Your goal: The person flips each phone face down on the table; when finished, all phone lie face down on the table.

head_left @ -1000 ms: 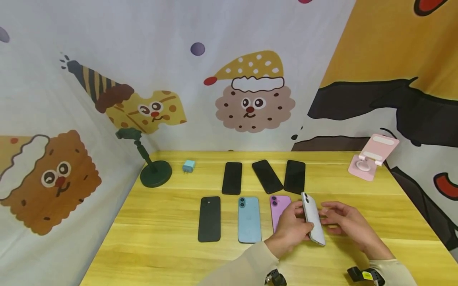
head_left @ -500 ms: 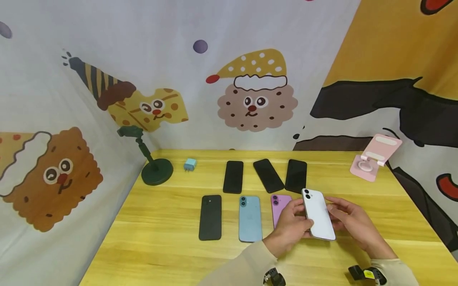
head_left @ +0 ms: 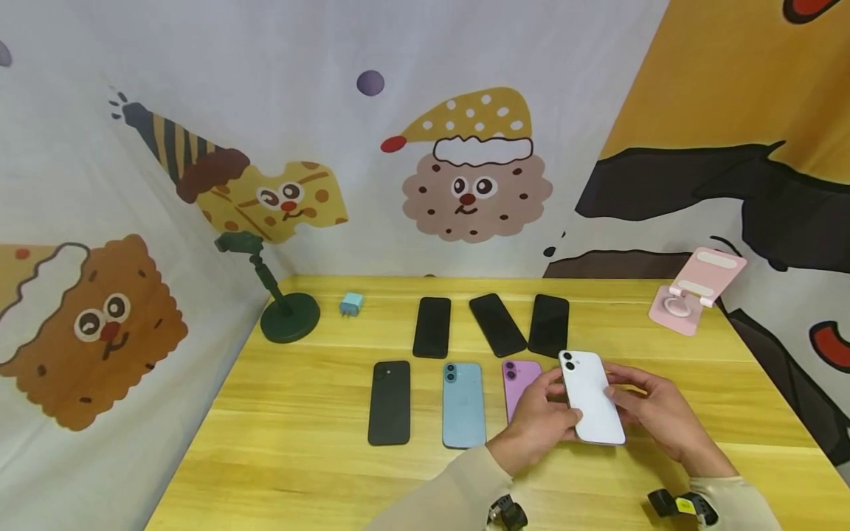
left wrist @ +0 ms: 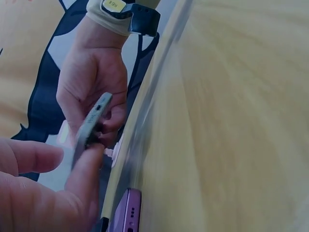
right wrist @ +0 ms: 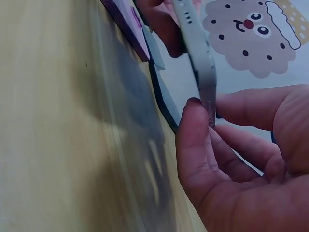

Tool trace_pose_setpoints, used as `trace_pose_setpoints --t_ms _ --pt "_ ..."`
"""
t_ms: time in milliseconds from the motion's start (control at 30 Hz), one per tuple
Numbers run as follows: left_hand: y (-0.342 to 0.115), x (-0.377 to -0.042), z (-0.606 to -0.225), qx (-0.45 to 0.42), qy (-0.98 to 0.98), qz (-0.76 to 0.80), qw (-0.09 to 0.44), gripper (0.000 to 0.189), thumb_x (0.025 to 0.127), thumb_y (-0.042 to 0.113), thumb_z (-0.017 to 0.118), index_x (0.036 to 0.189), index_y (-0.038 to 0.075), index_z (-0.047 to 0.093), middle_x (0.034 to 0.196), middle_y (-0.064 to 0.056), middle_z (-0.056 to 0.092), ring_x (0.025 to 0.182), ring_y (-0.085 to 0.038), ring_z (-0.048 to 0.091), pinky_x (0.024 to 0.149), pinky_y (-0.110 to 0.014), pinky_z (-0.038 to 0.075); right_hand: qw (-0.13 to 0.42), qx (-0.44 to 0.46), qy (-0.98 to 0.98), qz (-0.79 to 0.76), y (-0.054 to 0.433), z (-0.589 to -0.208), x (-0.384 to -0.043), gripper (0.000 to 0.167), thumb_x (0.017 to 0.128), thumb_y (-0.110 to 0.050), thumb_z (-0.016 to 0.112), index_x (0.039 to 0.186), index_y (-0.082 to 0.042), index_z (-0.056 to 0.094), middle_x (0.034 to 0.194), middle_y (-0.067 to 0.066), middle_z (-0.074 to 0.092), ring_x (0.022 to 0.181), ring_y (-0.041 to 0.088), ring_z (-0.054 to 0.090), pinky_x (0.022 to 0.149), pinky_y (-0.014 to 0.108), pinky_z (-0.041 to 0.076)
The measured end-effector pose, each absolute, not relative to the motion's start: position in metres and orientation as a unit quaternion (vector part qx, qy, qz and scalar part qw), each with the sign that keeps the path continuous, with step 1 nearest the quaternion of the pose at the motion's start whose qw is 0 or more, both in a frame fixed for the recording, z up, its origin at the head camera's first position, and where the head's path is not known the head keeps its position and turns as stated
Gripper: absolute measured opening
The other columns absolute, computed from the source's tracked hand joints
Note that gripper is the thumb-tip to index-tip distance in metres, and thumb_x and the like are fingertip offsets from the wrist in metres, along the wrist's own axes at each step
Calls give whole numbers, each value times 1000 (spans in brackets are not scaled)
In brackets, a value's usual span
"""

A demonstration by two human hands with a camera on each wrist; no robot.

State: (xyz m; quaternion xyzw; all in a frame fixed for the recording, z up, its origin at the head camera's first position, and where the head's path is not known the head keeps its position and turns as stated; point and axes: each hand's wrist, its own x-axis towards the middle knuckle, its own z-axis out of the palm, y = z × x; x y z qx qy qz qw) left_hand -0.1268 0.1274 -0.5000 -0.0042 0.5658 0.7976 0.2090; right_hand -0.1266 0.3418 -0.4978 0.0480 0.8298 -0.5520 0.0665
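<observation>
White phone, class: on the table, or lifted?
Lifted: the left hand and right hand hold the white phone; the left wrist view shows it apart from the table.

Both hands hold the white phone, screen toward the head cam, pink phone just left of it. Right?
Wrong side: in the head view the white phone is turned back-side to the viewer, lenses visible. The rest is right: left hand and right hand hold it, pink phone just left.

Seven phones (head_left: 593, 405); two hands (head_left: 657, 413); two stands (head_left: 290, 318); one charger (head_left: 351, 304); two wrist straps (head_left: 684, 506); one table (head_left: 299, 420)
</observation>
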Motion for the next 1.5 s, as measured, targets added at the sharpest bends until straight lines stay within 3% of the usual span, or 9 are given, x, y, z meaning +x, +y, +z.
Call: trace_pose_setpoints --t_ms 167,333,600,733,1000,1500 --pt "128 -129 -500 -3 577 790 207 65 84 -20 67 141 12 65 108 -11 65 90 -22 70 79 -47 66 69 48 834 -546 342 -499 -127 60 104 -17 69 155 5 48 142 28 55 99 5 71 77 36 66" --pt "128 -129 -497 3 613 763 206 54 87 -14 71 135 10 70 105 -8 70 90 -20 73 78 -41 66 70 44 838 -540 343 -501 -128 58 104 -14 68 155 5 48 143 31 55 100 5 70 76 35 66" --pt "129 -127 -493 8 711 674 200 52 90 2 77 141 0 66 124 -8 77 109 -14 74 91 -27 62 82 52 861 -499 346 -506 -130 58 103 -14 69 154 5 49 141 32 57 99 12 69 74 33 65" --pt "129 -126 -490 10 714 669 207 58 92 5 77 146 -3 60 135 -13 73 122 -22 72 99 -30 60 82 51 868 -487 346 -506 -129 56 103 -12 68 153 6 49 138 32 59 98 16 69 72 33 65" --pt "131 -126 -489 13 692 690 211 60 95 4 74 150 -5 53 140 -17 69 128 -26 69 103 -34 58 83 45 868 -487 348 -507 -129 54 104 -8 66 152 9 48 136 34 60 100 19 71 73 34 66" --pt "129 -126 -490 21 721 657 220 61 95 15 74 152 1 55 137 -10 73 127 -18 69 102 -29 58 95 60 858 -501 351 -505 -125 59 104 -10 66 155 11 42 139 35 59 102 10 70 78 36 66"
